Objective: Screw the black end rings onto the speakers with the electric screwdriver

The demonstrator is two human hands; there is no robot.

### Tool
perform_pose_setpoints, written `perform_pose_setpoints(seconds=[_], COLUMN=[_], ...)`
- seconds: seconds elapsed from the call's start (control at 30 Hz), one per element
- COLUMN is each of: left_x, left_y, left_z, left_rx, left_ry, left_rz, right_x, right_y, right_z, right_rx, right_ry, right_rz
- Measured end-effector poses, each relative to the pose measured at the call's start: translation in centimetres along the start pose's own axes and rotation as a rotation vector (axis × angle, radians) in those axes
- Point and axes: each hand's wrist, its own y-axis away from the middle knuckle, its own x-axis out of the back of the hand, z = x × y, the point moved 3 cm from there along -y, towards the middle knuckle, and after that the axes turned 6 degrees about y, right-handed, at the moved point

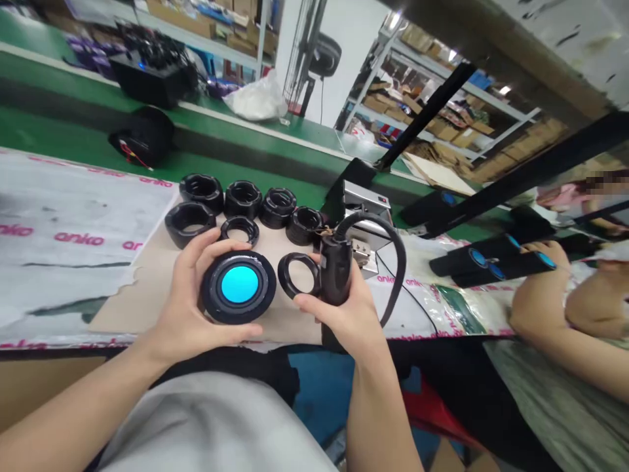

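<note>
The left hand [189, 298] gripped the round black part [263, 288] by its rim, over the cardboard [142, 298], blue face [239, 284] toward the wearer. The right hand [346, 308] was closed around the black tool [335, 269]; whether it also held the adjacent ring [284, 276] could not be told. In judgement, good work required a steady rim grip, fingers clear of that face.

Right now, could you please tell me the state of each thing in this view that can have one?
Left hand: gripping the blue-centred disc.
Blue-centred disc: held, blue face showing.
Right hand: gripping the black cylindrical handle.
Black cylindrical handle: held, roughly upright.
Black hose: bent in a loop.
Thin black ring: held or resting, unclear.
Black box: blue light lit.
Silver box: switch position unclear.
</note>
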Motion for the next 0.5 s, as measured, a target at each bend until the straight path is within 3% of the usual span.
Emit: perform_pose_setpoints(seconds=[0.27, 0.37, 0.5], left_x=[1.3, 1.6, 1.6], left_y=[-0.2, -0.4, -0.7], left_z=[-0.5, -0.4, -0.4], left_rx=[0.140, 0.166, 0.199], left_ry=[0.024, 0.012, 0.002], left_rz=[-0.141, -0.175, -0.168], right_x=[0.5, 0.4, 0.5], right_y=[0.1, 0.7, 1.9], right_z=[1.3, 0.2, -2.2], right_rx=[-0.024, -0.014, 0.105], right_ry=[0.041, -0.009, -0.138], right_rz=[0.042, 0.086, 0.107])
